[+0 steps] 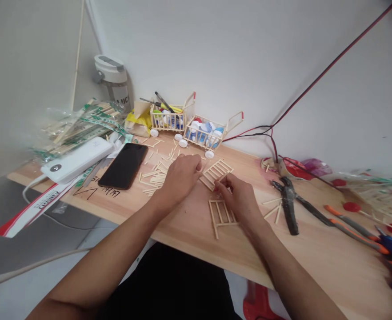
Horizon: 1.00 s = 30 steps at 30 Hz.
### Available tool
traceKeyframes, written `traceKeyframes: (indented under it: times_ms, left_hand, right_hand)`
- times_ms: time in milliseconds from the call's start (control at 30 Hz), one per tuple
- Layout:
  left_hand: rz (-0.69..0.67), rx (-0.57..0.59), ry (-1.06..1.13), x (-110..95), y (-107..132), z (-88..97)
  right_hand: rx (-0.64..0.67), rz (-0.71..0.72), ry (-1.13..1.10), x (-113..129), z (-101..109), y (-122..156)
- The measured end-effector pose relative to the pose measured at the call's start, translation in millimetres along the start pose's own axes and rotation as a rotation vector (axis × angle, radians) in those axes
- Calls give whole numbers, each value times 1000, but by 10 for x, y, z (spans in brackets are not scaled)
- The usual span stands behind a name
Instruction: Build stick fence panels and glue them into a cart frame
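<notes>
A small ladder-like panel of thin wooden sticks (220, 169) lies on the table between my hands. My right hand (239, 193) is closed, thumb and fingertips pinched at the panel's near edge. At the panel's left end my left hand (184, 175) is closed with fingers curled down; what they hold, if anything, is hidden. A second stick frame (220, 224) lies below, partly covered by my right hand and forearm. Loose cut sticks (158, 178) are piled left of and partly behind my left hand.
Two stick-built carts (167, 121) with bottle caps (206, 132) stand by the wall. To the left are a phone (124, 165), a white power bank (79, 159), bagged sticks (79, 124) and a cup (114, 82). Cutters (288, 206) and orange-handled pliers (352, 226) lie right.
</notes>
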<state>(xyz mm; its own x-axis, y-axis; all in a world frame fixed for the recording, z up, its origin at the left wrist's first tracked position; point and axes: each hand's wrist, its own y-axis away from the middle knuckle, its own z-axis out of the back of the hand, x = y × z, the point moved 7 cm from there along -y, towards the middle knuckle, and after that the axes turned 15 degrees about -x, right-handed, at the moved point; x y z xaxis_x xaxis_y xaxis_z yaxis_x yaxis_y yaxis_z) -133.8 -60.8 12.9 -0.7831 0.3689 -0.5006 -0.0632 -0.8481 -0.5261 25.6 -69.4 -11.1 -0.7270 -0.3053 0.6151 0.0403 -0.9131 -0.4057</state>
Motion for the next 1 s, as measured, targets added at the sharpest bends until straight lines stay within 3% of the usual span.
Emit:
traceKeyframes:
  times_ms: [300,433,700,1000]
  left_hand:
    - [-59,125,130,-178,238,-130]
    - [-93,230,70,-203,292,-240]
    - [-236,256,-81,-259,326,-324]
    - [-206,314,-190,-292,302,-330]
  right_hand:
    - [-19,57,33,52,23,-7]
    - [-25,80,35,56,25,1]
    - [-35,118,63,27,34,7]
    - [-63,148,105,19,76,4]
